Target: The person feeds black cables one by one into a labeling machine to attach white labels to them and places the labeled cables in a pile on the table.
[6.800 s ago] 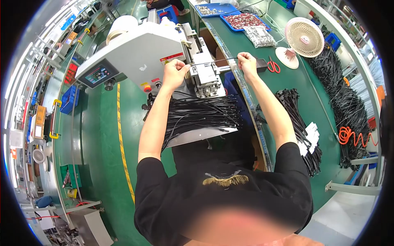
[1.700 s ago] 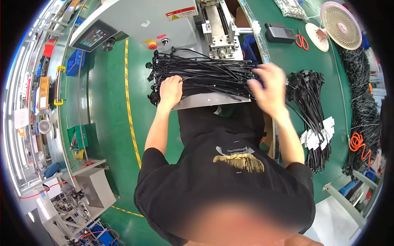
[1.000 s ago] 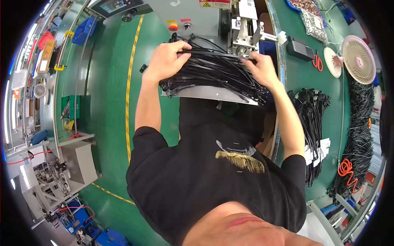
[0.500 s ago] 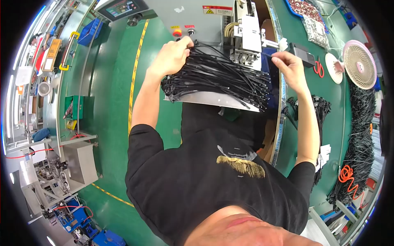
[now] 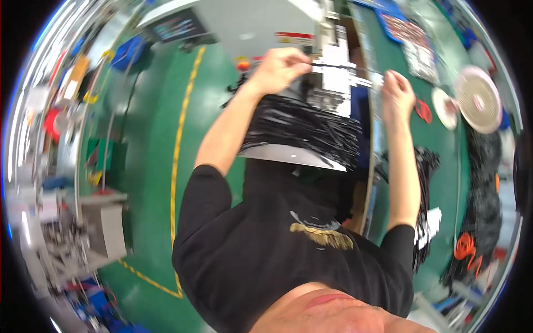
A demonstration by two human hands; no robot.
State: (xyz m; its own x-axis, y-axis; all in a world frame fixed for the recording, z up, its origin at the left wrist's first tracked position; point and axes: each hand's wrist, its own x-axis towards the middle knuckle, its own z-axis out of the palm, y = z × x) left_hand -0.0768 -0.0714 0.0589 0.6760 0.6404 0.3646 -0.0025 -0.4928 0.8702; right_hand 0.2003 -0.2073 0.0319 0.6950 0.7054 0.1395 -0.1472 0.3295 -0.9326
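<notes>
My left hand [image 5: 283,69] is closed in a pinch on one end of a thin black cable [image 5: 334,66]. The cable is drawn out sideways in front of the white machine head [image 5: 336,83], toward my right hand [image 5: 397,94]. The fingers of my right hand are pinched at its other end, where the line is thin and blurred. Below my hands, a thick pile of black cables [image 5: 302,127] lies on a metal tray [image 5: 294,154] near my chest.
A grey machine with a screen [image 5: 177,26] and a red button [image 5: 243,65] stands ahead. On the green bench to the right are red-handled scissors [image 5: 423,111], a fan [image 5: 478,100], more black cables [image 5: 425,166] and an orange coiled hose [image 5: 465,246].
My left hand has moved right and off the pile, with a cable now stretched between both hands. My right hand has shifted slightly right. The whole view has shifted and blurred.
</notes>
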